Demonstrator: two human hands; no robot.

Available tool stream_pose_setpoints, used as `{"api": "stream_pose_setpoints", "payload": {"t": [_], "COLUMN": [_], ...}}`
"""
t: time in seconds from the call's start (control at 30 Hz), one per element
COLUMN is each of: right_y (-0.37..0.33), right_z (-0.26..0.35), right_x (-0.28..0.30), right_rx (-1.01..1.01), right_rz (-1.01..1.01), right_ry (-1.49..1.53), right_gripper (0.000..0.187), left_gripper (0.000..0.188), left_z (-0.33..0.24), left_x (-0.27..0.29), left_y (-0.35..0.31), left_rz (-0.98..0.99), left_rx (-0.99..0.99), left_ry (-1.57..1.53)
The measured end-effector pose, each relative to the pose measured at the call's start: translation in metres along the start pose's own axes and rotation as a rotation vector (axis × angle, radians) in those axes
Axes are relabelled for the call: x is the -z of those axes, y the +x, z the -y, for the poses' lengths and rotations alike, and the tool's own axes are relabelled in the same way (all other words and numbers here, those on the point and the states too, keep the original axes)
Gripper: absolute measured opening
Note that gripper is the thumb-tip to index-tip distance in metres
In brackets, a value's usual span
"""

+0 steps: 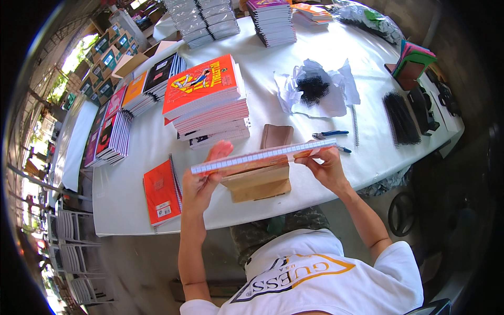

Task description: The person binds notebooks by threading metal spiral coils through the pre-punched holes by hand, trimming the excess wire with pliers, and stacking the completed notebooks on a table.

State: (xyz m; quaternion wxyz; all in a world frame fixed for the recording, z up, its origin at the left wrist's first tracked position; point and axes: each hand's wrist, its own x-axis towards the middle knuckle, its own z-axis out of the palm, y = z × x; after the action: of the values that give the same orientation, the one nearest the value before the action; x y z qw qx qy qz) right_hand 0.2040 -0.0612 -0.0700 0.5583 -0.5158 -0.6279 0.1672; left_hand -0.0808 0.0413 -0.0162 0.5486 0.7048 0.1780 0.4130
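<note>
My left hand (202,181) grips one end of a notebook (262,157), tilted so that its long white edge with a row of small marks faces up. At the other end my right hand (326,169) pinches it between thumb and fingers. Its orange cover shows only in part. Beneath it on the table lies a folded brown cardboard piece (260,184), with a second brown piece (276,135) just behind. A red spiral-bound notebook (161,191) rests to the left of my left hand. Blue-handled pliers (331,134) lie beyond my right hand, beside another tool partly hidden.
Behind my left hand rises a tall stack of orange-covered notebooks (202,92). Crumpled white paper (317,89) holds black coils (313,89). More black spiral coils (400,118) lie right, near a black device (422,110). Bound notebooks (114,135) line the left edge.
</note>
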Motion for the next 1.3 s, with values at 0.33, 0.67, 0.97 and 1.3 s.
{"api": "stream_pose_setpoints", "payload": {"t": [0.33, 0.67, 0.97, 1.3], "right_y": [-0.037, 0.046, 0.066, 0.043], "right_z": [-0.039, -0.178, -0.225, 0.027], "right_x": [-0.03, 0.159, 0.174, 0.061], "right_rx": [-0.072, -0.574, -0.654, -0.1], "right_rz": [0.181, -0.515, -0.383, 0.181], "right_ry": [-0.291, -1.092, -1.038, -0.072], "right_gripper": [0.054, 0.017, 0.024, 0.02], "left_gripper": [0.104, 0.126, 0.11, 0.079], "left_z": [0.081, 0.081, 0.046, -0.012], "left_x": [-0.015, 0.026, 0.011, -0.105], "left_y": [-0.025, -0.042, -0.036, 0.044], "left_rz": [-0.208, -0.435, -0.507, 0.087], "left_rx": [0.097, 0.031, 0.01, -0.132], "left_ry": [-0.054, 0.075, 0.15, 1.343]}}
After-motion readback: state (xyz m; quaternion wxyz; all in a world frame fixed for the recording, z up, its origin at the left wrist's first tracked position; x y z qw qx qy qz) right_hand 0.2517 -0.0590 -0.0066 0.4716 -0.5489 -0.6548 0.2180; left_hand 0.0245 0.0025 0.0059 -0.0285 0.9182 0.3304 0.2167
